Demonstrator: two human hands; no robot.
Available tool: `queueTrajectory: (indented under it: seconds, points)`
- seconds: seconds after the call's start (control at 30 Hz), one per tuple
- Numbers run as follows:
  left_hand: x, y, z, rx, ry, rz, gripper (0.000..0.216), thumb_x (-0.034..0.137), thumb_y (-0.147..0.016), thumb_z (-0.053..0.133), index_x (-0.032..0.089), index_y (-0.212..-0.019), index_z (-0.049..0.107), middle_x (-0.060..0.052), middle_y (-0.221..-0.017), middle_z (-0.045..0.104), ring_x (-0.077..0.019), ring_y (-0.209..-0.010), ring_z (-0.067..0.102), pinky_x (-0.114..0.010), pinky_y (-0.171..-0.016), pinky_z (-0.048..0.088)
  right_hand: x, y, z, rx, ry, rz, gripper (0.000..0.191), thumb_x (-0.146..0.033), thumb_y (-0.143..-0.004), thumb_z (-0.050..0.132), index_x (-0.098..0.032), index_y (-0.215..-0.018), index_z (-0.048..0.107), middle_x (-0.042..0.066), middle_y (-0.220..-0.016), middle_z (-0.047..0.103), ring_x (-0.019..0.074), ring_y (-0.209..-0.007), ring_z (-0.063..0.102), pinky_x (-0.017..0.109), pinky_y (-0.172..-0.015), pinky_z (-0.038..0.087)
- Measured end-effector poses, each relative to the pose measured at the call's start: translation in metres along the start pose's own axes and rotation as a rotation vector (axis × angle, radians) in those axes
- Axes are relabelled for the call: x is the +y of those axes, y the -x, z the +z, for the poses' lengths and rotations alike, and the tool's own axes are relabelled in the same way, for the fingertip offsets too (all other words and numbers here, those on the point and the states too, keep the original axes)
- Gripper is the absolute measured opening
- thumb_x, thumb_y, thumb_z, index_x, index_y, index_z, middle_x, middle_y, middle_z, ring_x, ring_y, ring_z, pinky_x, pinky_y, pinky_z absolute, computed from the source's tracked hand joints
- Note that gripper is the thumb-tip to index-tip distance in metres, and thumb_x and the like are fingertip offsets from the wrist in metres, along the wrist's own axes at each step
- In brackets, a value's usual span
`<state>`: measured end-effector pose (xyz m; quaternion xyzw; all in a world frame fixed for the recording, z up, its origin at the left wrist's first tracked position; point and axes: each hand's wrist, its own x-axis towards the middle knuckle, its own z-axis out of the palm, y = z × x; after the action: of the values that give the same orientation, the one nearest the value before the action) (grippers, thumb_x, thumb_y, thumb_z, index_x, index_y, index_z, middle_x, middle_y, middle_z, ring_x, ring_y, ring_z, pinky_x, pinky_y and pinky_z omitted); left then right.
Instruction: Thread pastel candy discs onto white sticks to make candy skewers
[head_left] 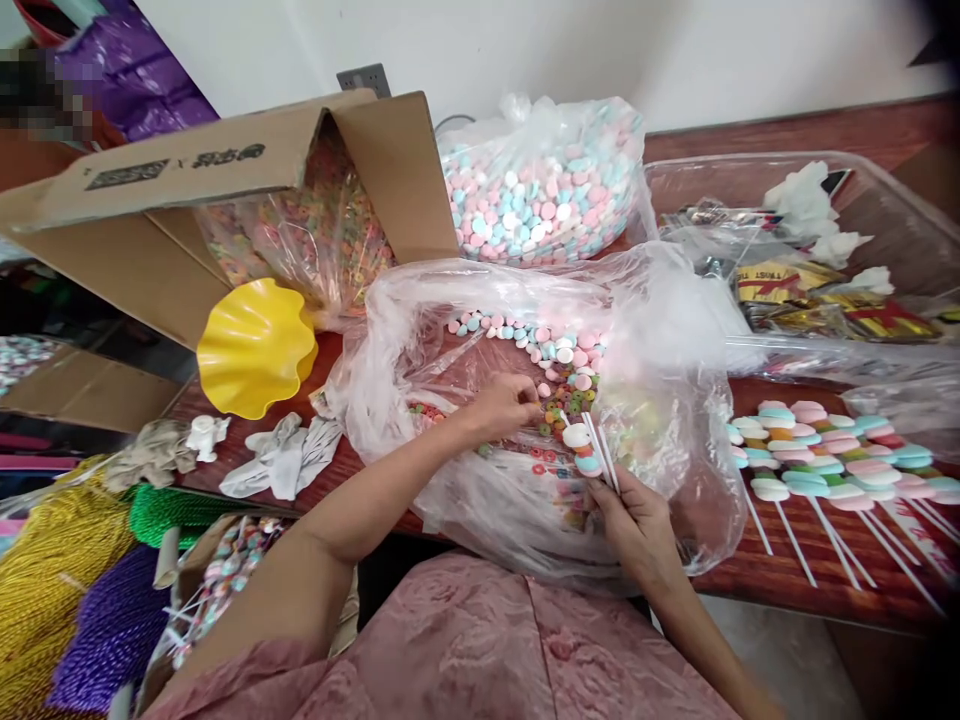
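My left hand (504, 402) reaches into an open clear plastic bag (660, 400) on the table, fingers pinched among small coloured ring candies (564, 400); what it pinches is too small to name. My right hand (634, 520) grips white sticks (602, 452) at the bag's near edge. The sticks carry threaded round candies (579, 440) in white and pale blue. Loose pink, blue and white round candies (540, 335) lie farther back in the bag.
Finished candy sticks (825, 465) lie in a row at the right on the red-brown table (757, 570). Behind stand a full bag of pastel candies (544, 195), a cardboard box (225, 190) with ring candies, a yellow wavy bowl (255, 345) and a clear tray (911, 230) of wrappers.
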<state>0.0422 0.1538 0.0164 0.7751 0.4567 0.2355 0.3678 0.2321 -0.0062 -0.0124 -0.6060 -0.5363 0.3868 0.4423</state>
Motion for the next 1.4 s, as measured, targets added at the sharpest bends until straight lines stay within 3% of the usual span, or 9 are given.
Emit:
queueTrajectory:
  seconds: [0.13,0.23,0.5,0.77,0.93,1.03,1.13,1.27,1.4]
  points:
    - [0.014,0.025,-0.017,-0.027,0.547,-0.141,0.026,0.029,-0.068,0.081,0.013,-0.083,0.067,0.001,-0.065,0.064,-0.0088,-0.050,0.055,-0.021,-0.049,0.044,-0.014,-0.010,0.005,-0.068,0.104,-0.081,0.029,-0.039,-0.093,0.052,-0.021,-0.071,0.058,-0.002,-0.058,0.053,0.0143,-0.055,0.049,0.025,-0.054,0.038]
    - [0.019,0.045,-0.027,-0.026,0.678,-0.143,0.033,0.038,-0.067,0.085,0.013,-0.082,0.070,0.000,-0.062,0.065,-0.0094,-0.047,0.056,-0.021,-0.046,0.045,-0.020,-0.014,0.007,-0.151,0.159,-0.126,0.026,-0.035,-0.093,0.049,-0.021,-0.073,0.058,-0.002,-0.058,0.055,0.0140,-0.053,0.051,0.025,-0.054,0.039]
    - [0.016,0.076,-0.024,0.293,0.189,0.376,0.010,0.023,-0.085,0.073,0.017,-0.078,0.077,-0.006,-0.078,0.071,-0.0123,-0.072,0.066,-0.023,-0.066,0.052,-0.032,-0.017,0.008,-0.220,0.351,-0.191,0.028,-0.036,-0.093,0.045,-0.022,-0.071,0.056,-0.002,-0.054,0.053,0.0145,-0.050,0.047,0.027,-0.053,0.033]
    - [0.020,0.084,-0.007,0.664,0.157,0.514,0.008,0.013,-0.089,0.067,0.018,-0.089,0.074,-0.004,-0.085,0.074,-0.0131,-0.080,0.069,-0.025,-0.074,0.056,-0.036,0.002,0.036,-0.110,0.044,-0.071,0.033,-0.037,-0.094,0.050,-0.021,-0.065,0.055,-0.002,-0.059,0.052,0.0136,-0.056,0.048,0.026,-0.056,0.036]
    - [0.020,0.086,-0.001,0.564,0.104,0.395,0.013,0.022,-0.091,0.063,0.022,-0.086,0.075,-0.007,-0.087,0.076,-0.0181,-0.086,0.069,-0.034,-0.084,0.057,-0.034,0.008,0.045,-0.043,-0.062,-0.032,0.034,-0.040,-0.095,0.053,-0.021,-0.067,0.056,-0.003,-0.058,0.049,0.0131,-0.055,0.044,0.026,-0.054,0.034]
    - [0.029,0.086,0.006,0.542,0.363,0.196,0.016,0.033,-0.088,0.069,0.022,-0.099,0.074,-0.007,-0.095,0.076,-0.0182,-0.090,0.069,-0.036,-0.089,0.057,-0.038,0.006,0.043,-0.061,-0.009,-0.088,0.034,-0.039,-0.094,0.052,-0.021,-0.065,0.056,-0.002,-0.059,0.052,0.0135,-0.055,0.047,0.026,-0.056,0.037]
    - [0.039,0.080,0.010,0.524,0.757,-0.044,0.039,0.044,-0.079,0.078,0.022,-0.110,0.071,-0.003,-0.093,0.073,-0.0128,-0.077,0.066,-0.028,-0.074,0.059,-0.040,0.003,0.038,-0.023,0.040,-0.128,0.036,-0.040,-0.094,0.051,-0.021,-0.063,0.055,-0.003,-0.056,0.050,0.0130,-0.051,0.045,0.025,-0.052,0.035]
    - [0.048,0.073,0.012,0.255,0.978,-0.210,0.044,0.055,-0.072,0.081,0.013,-0.080,0.073,-0.002,-0.070,0.067,-0.0104,-0.061,0.060,-0.024,-0.062,0.054,-0.036,-0.001,0.032,-0.011,0.056,-0.158,0.034,-0.041,-0.093,0.054,-0.021,-0.065,0.057,-0.003,-0.054,0.050,0.0127,-0.048,0.044,0.025,-0.050,0.037]
    - [0.050,0.078,0.023,0.230,0.920,-0.163,0.045,0.057,-0.067,0.084,0.013,-0.070,0.073,-0.003,-0.072,0.066,-0.0112,-0.064,0.060,-0.024,-0.063,0.051,-0.027,-0.004,0.031,-0.018,-0.027,-0.082,0.038,-0.048,-0.091,0.056,-0.021,-0.065,0.059,-0.001,-0.055,0.054,0.0139,-0.049,0.048,0.025,-0.048,0.040]
